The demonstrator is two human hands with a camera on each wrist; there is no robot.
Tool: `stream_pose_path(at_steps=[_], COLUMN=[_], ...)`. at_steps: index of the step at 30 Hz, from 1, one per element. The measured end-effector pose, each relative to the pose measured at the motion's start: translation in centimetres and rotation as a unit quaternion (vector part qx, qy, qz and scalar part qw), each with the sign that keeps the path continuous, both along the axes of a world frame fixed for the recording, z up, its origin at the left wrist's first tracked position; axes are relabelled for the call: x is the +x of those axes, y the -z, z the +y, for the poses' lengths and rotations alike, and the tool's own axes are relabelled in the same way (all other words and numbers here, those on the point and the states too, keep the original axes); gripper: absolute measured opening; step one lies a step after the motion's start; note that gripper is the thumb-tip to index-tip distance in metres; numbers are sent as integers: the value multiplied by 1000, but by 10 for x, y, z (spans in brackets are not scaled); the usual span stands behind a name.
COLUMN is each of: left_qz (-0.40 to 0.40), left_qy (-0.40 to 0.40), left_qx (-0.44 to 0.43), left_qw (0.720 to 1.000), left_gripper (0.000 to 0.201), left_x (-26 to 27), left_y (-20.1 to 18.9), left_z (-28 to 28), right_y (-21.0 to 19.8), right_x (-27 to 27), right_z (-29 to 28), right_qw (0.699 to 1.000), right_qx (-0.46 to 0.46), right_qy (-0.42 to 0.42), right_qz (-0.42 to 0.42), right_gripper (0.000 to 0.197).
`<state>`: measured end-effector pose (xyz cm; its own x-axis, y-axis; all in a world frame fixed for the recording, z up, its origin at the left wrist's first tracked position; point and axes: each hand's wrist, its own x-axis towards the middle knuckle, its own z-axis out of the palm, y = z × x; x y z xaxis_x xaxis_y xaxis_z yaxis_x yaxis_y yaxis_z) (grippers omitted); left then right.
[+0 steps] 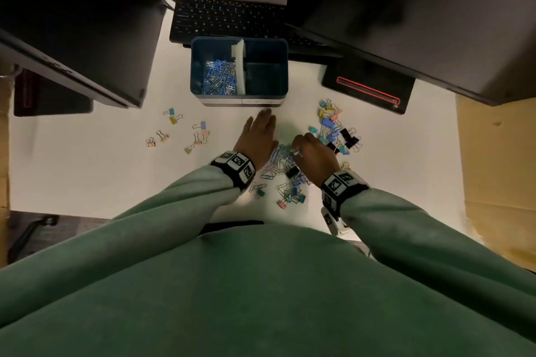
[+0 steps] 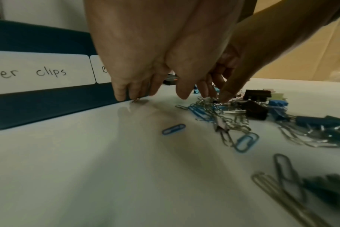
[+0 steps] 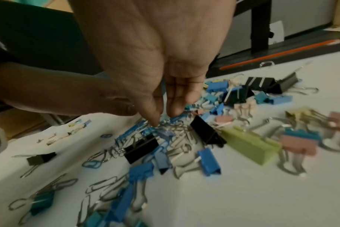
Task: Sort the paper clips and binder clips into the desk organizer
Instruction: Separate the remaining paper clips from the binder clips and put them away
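The blue desk organizer [image 1: 195,72] stands mid-desk; its left compartment holds blue and silver paper clips [image 1: 220,78], its right compartment [image 1: 265,72] looks empty. A label reading "clips" [image 2: 49,72] is on its front. My left hand [image 1: 259,124] lies with straight fingers, tips on the desk at the organizer's base [image 2: 124,95]. A mixed pile of paper clips [image 1: 282,156] lies between my hands. My right hand [image 1: 296,149] reaches down into it, thumb and fingers [image 3: 155,119] pinching at paper clips. Coloured and black binder clips [image 1: 336,130] spread to the right.
More pastel binder clips [image 1: 179,133] lie scattered at left, others near the front edge [image 1: 293,194]. A keyboard [image 1: 226,17] sits behind the organizer, between two dark monitors [image 1: 72,38] [image 1: 406,23]. A black base with a red stripe [image 1: 368,90] stands at right.
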<state>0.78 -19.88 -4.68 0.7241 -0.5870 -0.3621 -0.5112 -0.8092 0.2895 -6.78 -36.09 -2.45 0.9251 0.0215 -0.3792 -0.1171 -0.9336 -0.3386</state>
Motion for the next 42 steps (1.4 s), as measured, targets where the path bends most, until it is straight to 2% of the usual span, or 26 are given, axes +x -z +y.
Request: stream_pose_path(at_steps=[2, 7, 11, 13, 15, 17, 20, 21, 24, 26, 29, 34, 38, 42], left_qz=[9, -13, -22, -22, -17, -14, -20, -14, 3, 9, 15, -4, 4, 37], left_qy=[23, 89, 7, 15, 24, 22, 21, 20, 20, 13, -4, -2, -4, -14], left_qx=[15, -89, -89, -64, -60, -60, -61, -61, -51, -50, -57, -69, -73, -79], left_qw=[1000, 992, 996, 998, 998, 998, 998, 998, 998, 999, 998, 998, 997, 996], left_gripper=[62, 48, 39, 32, 24, 17, 15, 14, 14, 13, 9, 16, 15, 19], left_x=[-2, -25, -33, -36, -37, -37, -36, -36, -38, -38, -34, -32, -34, -32], left_y=[4, 5, -2, -2, 0, 1, 0, 0, 1, 1, -1, -4, 0, -1], left_z=[3, 24, 33, 35, 35, 35, 36, 37, 41, 45, 50, 44, 39, 43], right_y=[2, 0, -7, -9, -10, -5, 3, 5, 7, 8, 13, 9, -19, -63], right_x=[0, -1, 13, 17, 16, 12, 11, 12, 20, 25, 31, 37, 40, 62], right_z=[-5, -22, -29, -26, -19, -9, 4, 8, 18, 19, 13, -2, -20, -19], right_qw=[1000, 991, 968, 979, 992, 998, 996, 995, 994, 996, 995, 975, 950, 916], right_qx=[11, 97, 135, 90, 69, 62, 35, 28, 29, 43, 94, 183, 224, 319], right_qy=[15, 95, 198, 167, 83, -6, -85, -96, -101, -81, -28, 125, 217, 243], right_qz=[13, -16, -71, -80, -67, -32, 11, 13, 5, 12, 15, -4, -11, -32], right_gripper=[20, 16, 22, 27, 30, 42, 60, 56, 24, 14, 10, 12, 18, 13])
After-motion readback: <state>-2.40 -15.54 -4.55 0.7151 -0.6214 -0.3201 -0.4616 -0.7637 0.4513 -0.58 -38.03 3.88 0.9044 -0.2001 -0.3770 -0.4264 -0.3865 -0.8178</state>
